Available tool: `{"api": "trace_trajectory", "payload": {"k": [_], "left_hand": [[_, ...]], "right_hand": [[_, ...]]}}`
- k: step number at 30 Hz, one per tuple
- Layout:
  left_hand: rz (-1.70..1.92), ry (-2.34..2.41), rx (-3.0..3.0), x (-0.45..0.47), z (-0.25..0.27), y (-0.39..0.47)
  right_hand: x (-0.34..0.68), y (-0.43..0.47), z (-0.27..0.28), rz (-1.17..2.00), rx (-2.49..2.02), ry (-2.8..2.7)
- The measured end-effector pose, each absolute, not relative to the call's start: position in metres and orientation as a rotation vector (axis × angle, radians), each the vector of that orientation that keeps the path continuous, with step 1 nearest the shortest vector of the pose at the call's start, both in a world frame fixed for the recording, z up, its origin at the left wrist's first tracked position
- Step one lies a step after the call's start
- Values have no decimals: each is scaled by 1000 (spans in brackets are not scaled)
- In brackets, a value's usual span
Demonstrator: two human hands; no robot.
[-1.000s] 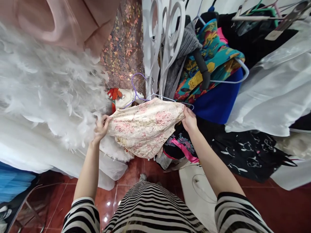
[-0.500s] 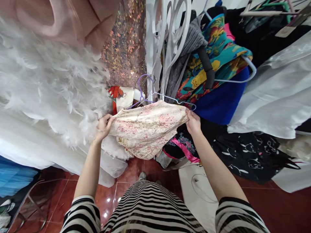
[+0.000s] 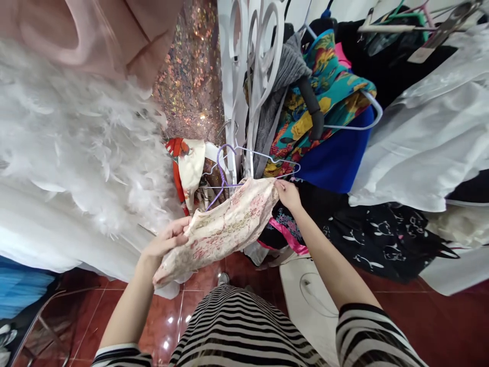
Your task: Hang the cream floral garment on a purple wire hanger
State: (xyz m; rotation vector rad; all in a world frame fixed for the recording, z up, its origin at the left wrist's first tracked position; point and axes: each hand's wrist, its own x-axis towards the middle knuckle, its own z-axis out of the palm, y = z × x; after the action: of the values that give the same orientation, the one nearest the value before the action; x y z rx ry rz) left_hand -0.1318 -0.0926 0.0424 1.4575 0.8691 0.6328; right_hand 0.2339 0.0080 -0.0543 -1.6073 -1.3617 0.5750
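Observation:
A cream top with pink floral print [image 3: 225, 221] hangs on a purple hanger [image 3: 221, 173], stretched between my hands in the middle of the view. My left hand [image 3: 170, 237] is closed on its left shoulder edge, beside the hanger's end. With fingers pinched, my right hand [image 3: 287, 194] grips the right shoulder edge. Just behind the top are a pale lilac wire hanger [image 3: 273, 157] and a cream cloth with red print [image 3: 191, 158]. The part of the purple hanger inside the top is hidden.
White feathered fabric [image 3: 95, 132] hangs on the left. On the right are a teal floral garment [image 3: 321, 97], a blue garment [image 3: 336, 163] and a white garment [image 3: 424, 132]. White curved metalwork [image 3: 263, 66] stands behind. Below, a white board [image 3: 305, 295] lies on the red tiled floor [image 3: 431, 326].
The top has tilted, its left end lower and nearer to me. My left hand has moved down and inward along the edge; my right hand has shifted slightly left. More of the purple hanger shows.

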Motion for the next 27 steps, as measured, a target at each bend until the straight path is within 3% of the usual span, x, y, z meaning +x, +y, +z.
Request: {"api": "trace_trajectory", "payload": {"k": [6, 9, 14, 27], "left_hand": [[963, 954, 1215, -120, 51, -132], [1054, 1039, 1203, -113, 67, -153], [983, 1083, 1451, -81, 79, -180], [821, 925, 2028, 3, 56, -192]], "right_hand": [[206, -14, -22, 592, -1770, -1605], [182, -44, 16, 570, -1617, -1895], [131, -90, 72, 1258, -835, -2002], [181, -105, 66, 1370, -744, -1997]]}}
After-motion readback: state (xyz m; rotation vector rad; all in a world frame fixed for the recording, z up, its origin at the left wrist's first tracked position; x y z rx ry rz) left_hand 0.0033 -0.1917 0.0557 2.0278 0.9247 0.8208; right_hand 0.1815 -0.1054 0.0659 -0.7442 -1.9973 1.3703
